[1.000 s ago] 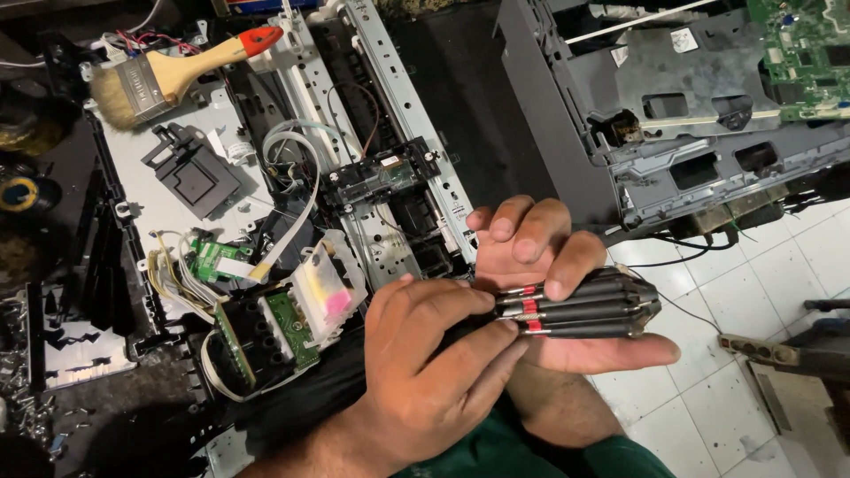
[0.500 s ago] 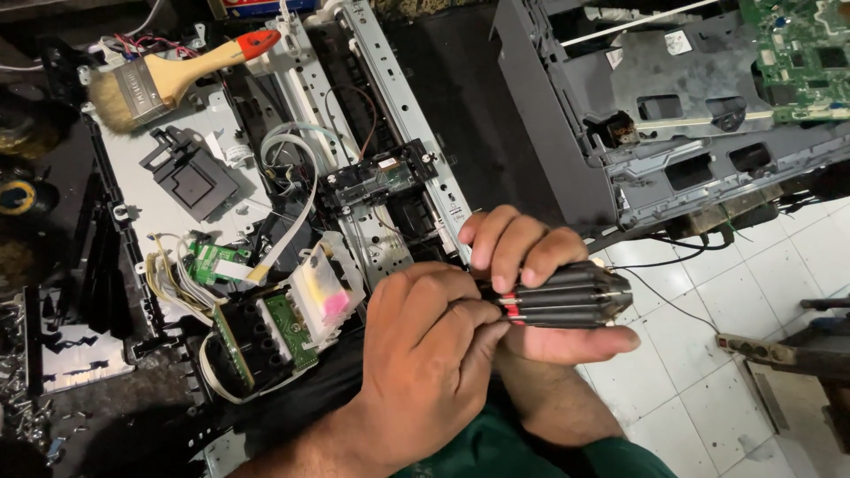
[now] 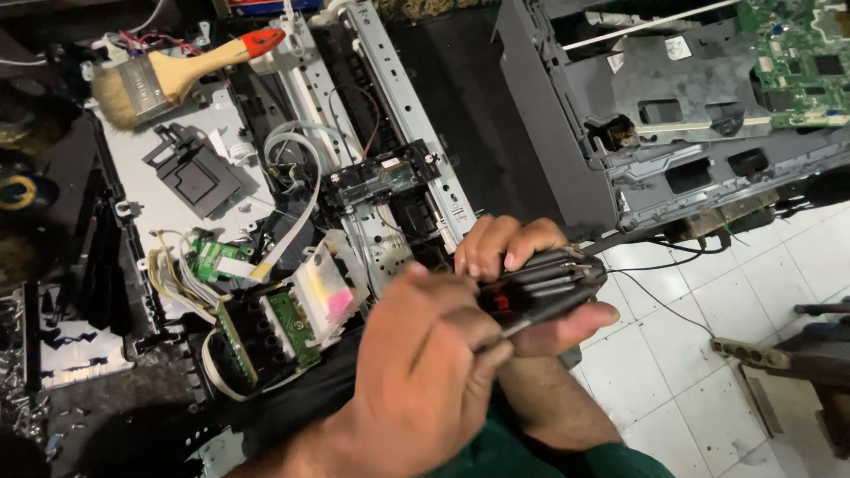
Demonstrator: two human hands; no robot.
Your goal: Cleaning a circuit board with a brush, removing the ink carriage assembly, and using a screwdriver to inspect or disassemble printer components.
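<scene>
My right hand [image 3: 506,249] cradles a black screwdriver set [image 3: 549,281] with red rings and several metal shafts, fingers curled over its top and thumb under it. My left hand [image 3: 425,372] comes in from the lower left and covers the near end of the set, its fingertips pinched on one piece there. Both hands hover over the right edge of a dismantled printer chassis [image 3: 403,106], near its black print carriage [image 3: 376,181]. What the left fingertips grip is partly hidden by the hand.
A paintbrush [image 3: 177,71] with a red-tipped wooden handle lies at the top left. An ink cartridge unit [image 3: 323,290] and a small green board [image 3: 217,258] sit left of my hands. A grey printer housing [image 3: 620,133] with a green circuit board [image 3: 797,53] stands on the white tiled floor [image 3: 691,372].
My left hand has slid further over the near end of the screwdriver set, hiding most of its red rings. The set has tilted slightly, far end up.
</scene>
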